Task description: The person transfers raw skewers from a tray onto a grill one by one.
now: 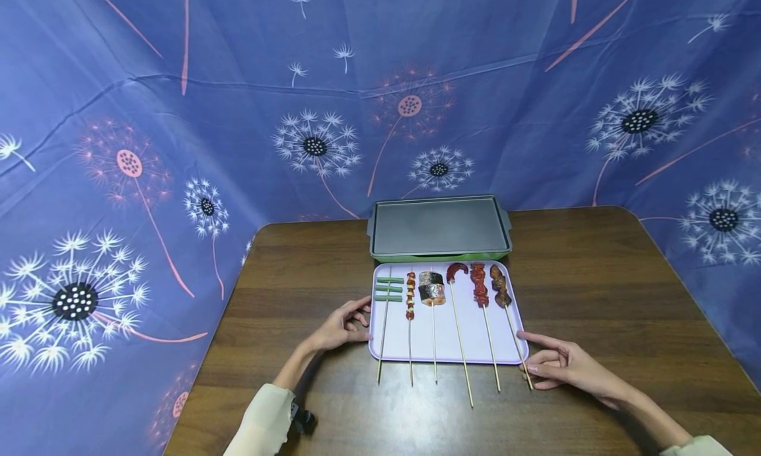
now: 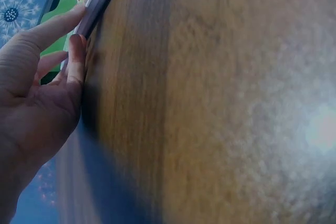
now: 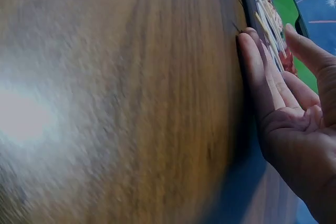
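Note:
A pale lilac tray (image 1: 395,350) lies on the table with several toy food skewers side by side. They include a green-piece skewer (image 1: 389,289), a thin red-and-yellow skewer (image 1: 410,296), a dark-rimmed roll skewer (image 1: 431,288), a curled red skewer (image 1: 456,269), a red meat skewer (image 1: 479,284) and a brown meat skewer (image 1: 501,285). My left hand (image 1: 340,325) holds the tray's left edge between thumb and fingers. At the tray's lower right corner, my right hand (image 1: 565,363) touches the edge with fairly straight fingers, beside the brown skewer's stick; its thumb (image 3: 302,43) stands apart above.
Directly behind the tray stands a flat grey griddle (image 1: 442,225) with a green base. The brown wooden table (image 1: 594,277) extends to both sides. A blue dandelion-patterned cloth (image 1: 380,59) hangs behind and along the sides.

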Demonstrator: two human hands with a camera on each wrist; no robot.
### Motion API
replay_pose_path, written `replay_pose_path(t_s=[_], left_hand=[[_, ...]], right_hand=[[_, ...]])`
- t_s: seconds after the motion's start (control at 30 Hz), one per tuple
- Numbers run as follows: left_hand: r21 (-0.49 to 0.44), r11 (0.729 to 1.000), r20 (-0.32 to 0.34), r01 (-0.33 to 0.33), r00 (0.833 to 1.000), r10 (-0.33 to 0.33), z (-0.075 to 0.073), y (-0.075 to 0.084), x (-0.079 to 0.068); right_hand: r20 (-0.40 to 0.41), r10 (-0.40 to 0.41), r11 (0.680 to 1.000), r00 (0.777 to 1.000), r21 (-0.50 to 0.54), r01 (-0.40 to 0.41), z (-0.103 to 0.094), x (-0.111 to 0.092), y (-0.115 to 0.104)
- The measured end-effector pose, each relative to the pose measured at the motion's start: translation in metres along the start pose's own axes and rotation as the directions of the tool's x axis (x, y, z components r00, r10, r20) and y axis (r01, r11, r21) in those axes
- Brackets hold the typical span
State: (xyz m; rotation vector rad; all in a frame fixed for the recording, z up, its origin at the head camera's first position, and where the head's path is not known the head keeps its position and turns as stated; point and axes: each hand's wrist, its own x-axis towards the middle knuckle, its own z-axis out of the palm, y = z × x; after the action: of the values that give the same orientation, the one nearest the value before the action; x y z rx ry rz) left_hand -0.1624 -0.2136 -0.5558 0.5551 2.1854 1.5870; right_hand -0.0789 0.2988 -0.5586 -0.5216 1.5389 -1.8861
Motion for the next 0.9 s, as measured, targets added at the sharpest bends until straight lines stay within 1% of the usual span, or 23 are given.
replay_pose_path(t_s=[0.17,0.6,0.73,0.9], left_hand=[[-0.038,0.999,0.016,-0.011,1.0,0.011,-0.002,-0.003,0.001],[-0.058,0.998,0.022,-0.013,1.0,0.014,-0.001,0.0,0.0],[-0.059,0.998,0.026,-0.005,1.0,0.007,-0.001,-0.002,0.0],[-0.061,0.998,0.032,0.004,0.999,-0.002,-0.002,-0.002,0.001]], right_hand=[[0.022,-0.002,0.998,1.0,0.058,0.001,0.004,0.002,0.005],[0.012,0.016,0.994,1.0,0.103,-0.017,0.007,0.004,0.011],[0.044,0.012,0.994,0.999,0.11,-0.017,0.007,0.003,0.011],[0.086,0.028,0.991,0.996,0.125,-0.038,0.005,0.001,0.011]])
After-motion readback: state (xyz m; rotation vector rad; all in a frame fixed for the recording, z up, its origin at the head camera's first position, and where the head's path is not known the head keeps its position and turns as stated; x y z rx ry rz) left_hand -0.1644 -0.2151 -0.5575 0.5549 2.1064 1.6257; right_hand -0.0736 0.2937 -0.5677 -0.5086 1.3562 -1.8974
